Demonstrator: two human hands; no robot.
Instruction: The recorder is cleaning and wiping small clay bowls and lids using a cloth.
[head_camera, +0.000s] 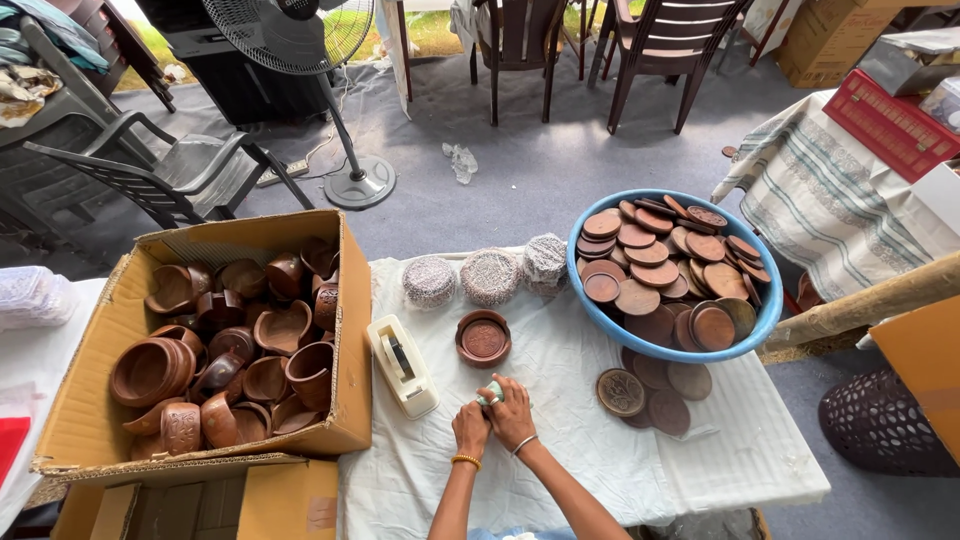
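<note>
Both hands closed together over one small pale object, mostly hidden.

My left hand (470, 424) and right hand (513, 410) pinch the pale object (490, 394) above the white cloth (560, 440); beyond: one tape dispenser (402, 364), one brown lidded pot (483, 338), three wrapped bundles (489, 276), uncounted lids in the blue basin (760, 325).

left forearm: bare, no sleeve in view
left wrist: a gold-coloured bangle (465, 460), beaded in look
right forearm: bare as well
right wrist: a thin silvery bangle (524, 445) (plain and narrow)
clothing: a light blue strip at the bottom edge
</note>
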